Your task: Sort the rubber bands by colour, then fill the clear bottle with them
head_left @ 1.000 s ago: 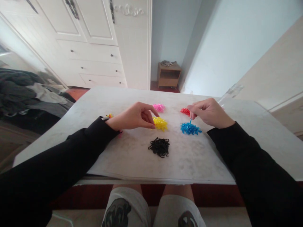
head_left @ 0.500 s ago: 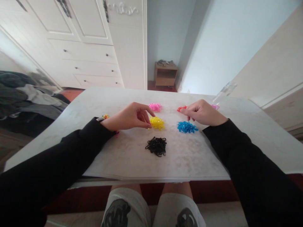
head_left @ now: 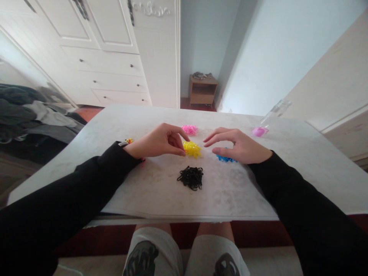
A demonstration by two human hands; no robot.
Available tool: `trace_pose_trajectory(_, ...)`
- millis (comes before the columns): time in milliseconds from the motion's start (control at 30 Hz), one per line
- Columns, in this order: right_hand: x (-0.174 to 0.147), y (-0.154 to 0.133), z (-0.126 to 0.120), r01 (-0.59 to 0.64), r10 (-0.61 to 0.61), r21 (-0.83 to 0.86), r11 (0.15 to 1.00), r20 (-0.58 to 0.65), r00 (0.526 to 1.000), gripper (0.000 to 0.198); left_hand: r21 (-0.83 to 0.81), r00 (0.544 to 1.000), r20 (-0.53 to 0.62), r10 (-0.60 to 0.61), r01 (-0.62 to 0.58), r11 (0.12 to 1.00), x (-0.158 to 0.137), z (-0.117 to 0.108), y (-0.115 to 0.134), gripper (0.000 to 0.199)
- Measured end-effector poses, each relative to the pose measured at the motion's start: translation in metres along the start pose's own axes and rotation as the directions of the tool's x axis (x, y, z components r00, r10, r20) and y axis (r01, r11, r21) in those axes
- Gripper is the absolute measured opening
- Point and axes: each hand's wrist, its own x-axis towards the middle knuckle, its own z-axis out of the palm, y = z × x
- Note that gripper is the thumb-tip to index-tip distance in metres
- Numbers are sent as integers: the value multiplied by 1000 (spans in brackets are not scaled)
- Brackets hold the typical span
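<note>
White table [head_left: 235, 199] | yellow pile [head_left: 193, 149] between hands, just right of nearer left hand [head_left: 161, 142], long axis unclear | left fingers curled toward thumb, grip uncertain | right hand [head_left: 238, 146] spread, seemingly empty, partly hiding blue pile [head_left: 225, 158]

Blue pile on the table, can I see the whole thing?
No, the right hand is in front of part of the blue pile.

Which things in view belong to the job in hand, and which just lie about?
Apparently in use: left hand, right hand, yellow pile, blue pile, pink pile, black pile.

Seemingly background: clothes heap, wooden cabinet, crumpled item on top, white wardrobe.
</note>
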Motion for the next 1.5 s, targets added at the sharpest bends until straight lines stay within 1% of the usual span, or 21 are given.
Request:
trace_pose_trajectory(133, 1, -10, 8, 78, -77, -15, 997, 93, 993, 29, -28, 1000, -10, -3, 3, 1000, -1, 3, 5, 34)
trace_pose_trajectory(300, 3, -17, 16, 115, -111, -14, 993, 163, 980, 43, -31, 1000, -16, 6, -6, 999, -1, 7, 7, 34)
trace_pose_trajectory(467, 4, -19, 21, 151, -145, -13, 988, 206, 968, 45, -30, 999, -15, 33, -33, 999, -1, 7, 5, 34)
trace_pose_trajectory(600, 5, -20, 22, 163, -159, 0, 987, 202, 966, 44, -27, 999, -12, 31, -32, 999, -1, 7, 5, 36)
trace_pose_trajectory(667, 5, -17, 19, 152, -151, 8, 988, 156, 976, 38, -31, 999, -14, 29, -30, 999, -1, 7, 5, 37)
trace_pose_trajectory(700, 4, -14, 16, 130, -129, -2, 991, 106, 986, 33, -32, 999, -22, 27, -28, 999, -1, 7, 5, 37)
trace_pose_trajectory(733, 3, -9, 11, 98, -98, -20, 995, 35, 995, 28, -32, 999, -33, 25, -26, 999, 0, 6, 4, 36)
trace_pose_trajectory(767, 2, -3, 6, 41, -44, -53, 998, -60, 997, 24, -35, 999, -43, 23, -24, 999, 0, 6, 4, 34)
trace_pose_trajectory(800, 0, 3, -1, -31, 16, -93, 995, -164, 986, 23, -40, 998, -52, 21, -23, 999, 0, 5, 3, 32)
trace_pose_trajectory(867, -3, 19, -14, -187, 123, -149, 971, -359, 925, 29, -49, 998, -62, 23, -26, 998, 1, 3, 1, 29)
trace_pose_trajectory(933, -6, 33, -26, -308, 205, -171, 936, -445, 872, 33, -48, 997, -67, 28, -32, 998, 0, 1, 0, 27)
trace_pose_trajectory(1000, -9, 43, -32, -361, 238, -192, 913, -469, 851, 34, -35, 997, -70, 29, -32, 999, 0, 0, 0, 26)
trace_pose_trajectory(1067, -9, 49, -34, -368, 237, -221, 903, -459, 856, 32, -21, 997, -75, 28, -29, 999, 0, -1, 1, 26)
trace_pose_trajectory(1167, -9, 54, -30, -351, 216, -250, 902, -441, 871, 30, -2, 996, -86, 32, -32, 999, -1, -1, 3, 25)
trace_pose_trajectory(1333, -8, 57, -25, -339, 197, -256, 905, -452, 870, 25, 12, 995, -99, 30, -29, 1000, -1, -2, 3, 24)
trace_pose_trajectory(1500, -8, 55, -25, -300, 168, -254, 919, -437, 884, 25, 25, 995, -95, 34, -32, 999, -1, -3, 3, 23)
